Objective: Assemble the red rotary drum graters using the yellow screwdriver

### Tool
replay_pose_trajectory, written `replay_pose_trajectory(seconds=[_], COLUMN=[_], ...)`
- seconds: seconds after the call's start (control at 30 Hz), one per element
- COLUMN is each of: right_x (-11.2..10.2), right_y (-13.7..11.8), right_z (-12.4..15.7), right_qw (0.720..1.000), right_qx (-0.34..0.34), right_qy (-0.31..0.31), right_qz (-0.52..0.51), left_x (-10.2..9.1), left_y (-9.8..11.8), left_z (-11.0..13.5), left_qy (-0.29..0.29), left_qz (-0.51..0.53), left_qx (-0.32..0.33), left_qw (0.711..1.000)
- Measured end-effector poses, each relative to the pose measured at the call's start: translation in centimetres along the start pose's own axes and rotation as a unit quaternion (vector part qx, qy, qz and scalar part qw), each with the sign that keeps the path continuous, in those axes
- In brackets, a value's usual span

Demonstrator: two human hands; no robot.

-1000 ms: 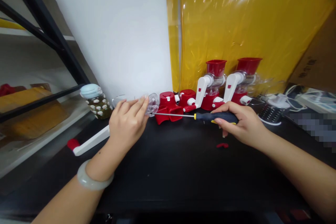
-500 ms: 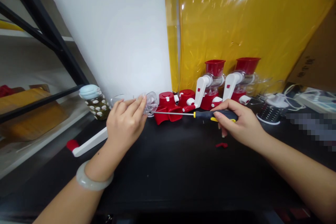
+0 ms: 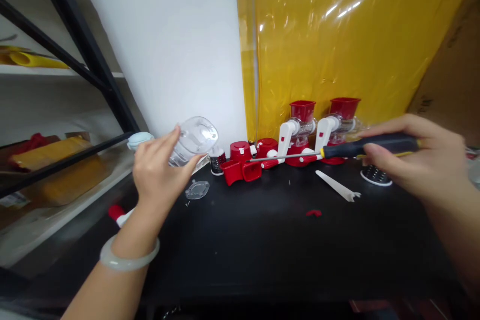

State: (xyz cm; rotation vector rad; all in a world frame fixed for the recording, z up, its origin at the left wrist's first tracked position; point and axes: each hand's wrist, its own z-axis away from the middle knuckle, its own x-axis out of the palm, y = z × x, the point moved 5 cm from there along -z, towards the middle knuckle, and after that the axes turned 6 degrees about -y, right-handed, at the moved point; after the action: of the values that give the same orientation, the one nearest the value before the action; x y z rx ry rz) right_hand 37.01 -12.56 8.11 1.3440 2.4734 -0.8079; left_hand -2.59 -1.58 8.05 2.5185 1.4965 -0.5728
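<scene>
My left hand (image 3: 159,165) is closed round a clear plastic housing (image 3: 198,135), its rounded open end turned toward me. My right hand (image 3: 416,155) grips the dark handle of a long screwdriver (image 3: 375,147), whose thin shaft points left, apart from the housing. Below the housing lie a clear plastic cover (image 3: 197,190) and tiny screws (image 3: 188,204). A white crank handle with a red knob (image 3: 117,211) is partly hidden behind my left forearm. A small red part (image 3: 314,213) and a flat white strip (image 3: 337,186) rest on the black table (image 3: 240,260).
Two red and white rotary graters (image 3: 302,130) stand at the back right. Red bases and a red hopper (image 3: 234,172) sit at the middle back, beside a small grater drum (image 3: 218,162). Another drum (image 3: 376,176) is near my right hand. A black-framed shelf (image 3: 90,60) borders the left.
The screwdriver has pulled away to the right, off the clear housing. My left hand has turned the housing's open end toward me. The white strip and clear cover now show.
</scene>
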Motion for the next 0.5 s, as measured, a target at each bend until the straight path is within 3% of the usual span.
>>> replay_pose_trajectory(seconds=[0.1,0.17,0.23,0.27,0.5], right_x=[2.1,4.1,6.4,7.5,12.7], right_y=[2.9,5.1,6.8,7.4,7.9], right_z=[0.4,1.6,3.1,3.9,5.7], right_qw=[0.979,0.948,0.915,0.891,0.824], right_qx=[0.086,0.153,0.204,0.234,0.262], right_qy=[-0.161,-0.219,-0.249,-0.266,-0.354], right_qz=[-0.094,-0.172,-0.245,-0.284,-0.356], left_x=[-0.4,0.8,2.3,2.7,3.7], left_y=[-2.9,-4.2,-4.7,-4.8,-2.5], left_z=[-1.7,-2.3,-2.5,-2.5,-1.8], left_qy=[-0.047,-0.138,-0.219,-0.233,-0.282], left_qz=[0.134,0.256,0.368,0.375,0.307], left_qx=[-0.151,-0.224,-0.267,-0.274,-0.247], left_qw=[0.978,0.93,0.863,0.855,0.875])
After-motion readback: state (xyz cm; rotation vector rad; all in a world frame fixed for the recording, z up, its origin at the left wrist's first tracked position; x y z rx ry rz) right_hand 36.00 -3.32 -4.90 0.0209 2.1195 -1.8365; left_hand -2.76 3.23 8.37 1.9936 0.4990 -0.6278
